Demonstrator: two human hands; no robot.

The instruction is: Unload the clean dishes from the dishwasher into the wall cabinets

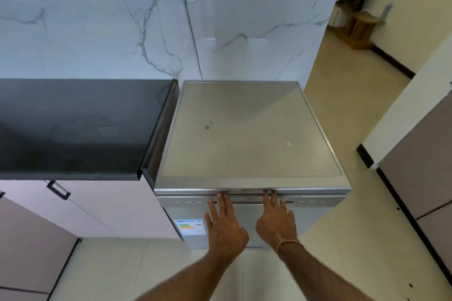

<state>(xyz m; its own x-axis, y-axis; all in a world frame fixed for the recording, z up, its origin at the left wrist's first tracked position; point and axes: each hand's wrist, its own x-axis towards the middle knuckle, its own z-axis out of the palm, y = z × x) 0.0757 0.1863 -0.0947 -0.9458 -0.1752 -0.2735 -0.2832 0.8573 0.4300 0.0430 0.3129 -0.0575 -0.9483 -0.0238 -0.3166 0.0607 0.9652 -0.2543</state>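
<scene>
Both hands, left (226, 225) and right (276, 219), are laid flat, fingers spread, nothing gripped, fingertips hooked at the closed dishwasher (252, 134) door's top edge beside the bench (73, 127), presumably to pull it open.

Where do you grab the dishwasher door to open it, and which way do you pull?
Grab the recessed handle slot along the top edge of the dishwasher door, from the front. It is a long groove under the top lip, so fingers hook up into it. The left hand and right hand already have fingertips there. The door probably hinges at the bottom, so pull toward yourself and down.
</scene>
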